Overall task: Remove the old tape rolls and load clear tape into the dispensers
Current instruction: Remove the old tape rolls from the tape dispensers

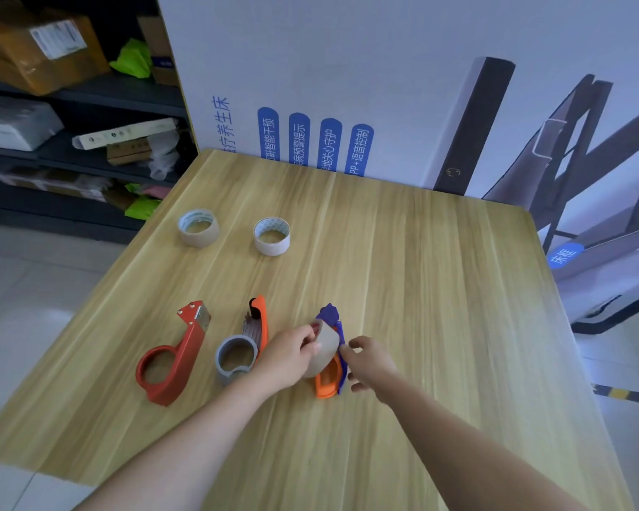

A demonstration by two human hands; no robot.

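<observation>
head view: my left hand (292, 357) reaches in over the near part of the wooden table (439, 289), its fingers curled round a tan tape roll (327, 343) and gripping it at the rim. that roll sits on the purple and orange dispenser (329, 315), which lies on the table with its purple nose pointing away from me and its orange handle toward me. whether the roll is fully seated on the hub or partly lifted off it i cannot tell, since my fingers cover that spot.

my right hand (369, 363) is on the other side of the same dispenser. its fingertips are bent in against the purple side plate and hold it, though the exact contact is partly hidden.

left of my left hand lies the grey and orange dispenser (262, 322), its grey ring close beside my wrist. further left lies the red dispenser (189, 344), with its metal blade end pointing away from me and the table showing through its loop. the three dispensers lie in a rough row, apart from one another.

well beyond them, toward the far left of the table, two more rolls lie flat with their holes up: the far-left roll (199, 227) and the paler far-right roll (272, 236), apart from each other.

a printed board (347, 68) stands behind the table, and dark shelving (89, 94) with boxes stands at the left.
</observation>
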